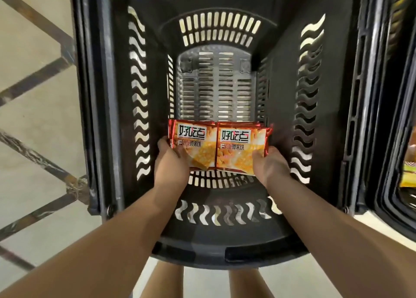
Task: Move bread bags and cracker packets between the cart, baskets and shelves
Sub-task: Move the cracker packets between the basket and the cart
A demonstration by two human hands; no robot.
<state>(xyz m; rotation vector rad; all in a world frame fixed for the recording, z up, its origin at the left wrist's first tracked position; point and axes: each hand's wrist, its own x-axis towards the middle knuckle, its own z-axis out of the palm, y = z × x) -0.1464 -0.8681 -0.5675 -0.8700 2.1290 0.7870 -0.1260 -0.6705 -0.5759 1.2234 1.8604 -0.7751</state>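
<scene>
Both hands deep in the black basket (139, 99). Left hand (172, 160) pinches left packet (194, 140) at its near outer corner, thumb on top; right hand (270, 162) mirrors it on right packet (242, 144). Packets touch edge to edge between the fingers (180, 151). Can't tell if they rest on the bottom. My read: keep the pair level, squeeze lightly, crackers crush

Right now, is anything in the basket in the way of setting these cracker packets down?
Nothing visible. The left hand and right hand hold the cracker packets low in the black basket; its floor shows bare, beneath them is hidden.
</scene>
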